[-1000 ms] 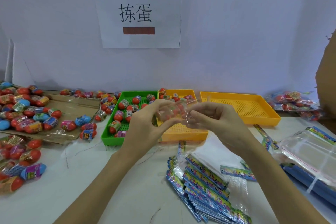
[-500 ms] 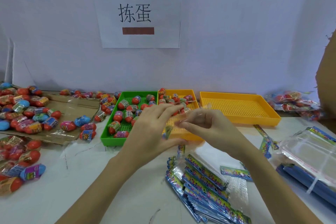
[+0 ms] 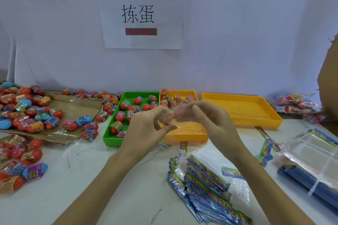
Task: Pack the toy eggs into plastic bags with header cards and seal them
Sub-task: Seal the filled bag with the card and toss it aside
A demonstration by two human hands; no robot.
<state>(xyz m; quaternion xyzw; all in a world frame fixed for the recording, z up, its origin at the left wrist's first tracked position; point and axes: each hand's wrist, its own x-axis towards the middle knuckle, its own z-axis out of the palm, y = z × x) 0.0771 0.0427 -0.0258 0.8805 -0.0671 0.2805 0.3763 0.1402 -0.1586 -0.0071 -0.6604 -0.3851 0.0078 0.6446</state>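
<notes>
In front of the trays, my left hand [image 3: 148, 127] and my right hand [image 3: 207, 117] meet. Both pinch a small clear plastic bag [image 3: 173, 112] between their fingertips; it is thin and mostly hidden by the fingers. The green tray [image 3: 108, 138] holds several red toy eggs [image 3: 119, 117] with coloured wrappers. More eggs lie at the back of the middle yellow tray [image 3: 190, 138]. A stack of bags with blue header cards [image 3: 206, 191] lies on the table under my right forearm.
Loose eggs cover the cardboard [image 3: 76, 107] and the table at the left. An empty yellow tray [image 3: 256, 123] stands at the right, with filled bags [image 3: 296, 105] behind it. Clear bags [image 3: 311, 153] lie on a blue stack [image 3: 300, 179] at the right edge.
Both hands dipped toward the trays and came back up a little, still together on the clear bag. Their fingers have shifted on it.
</notes>
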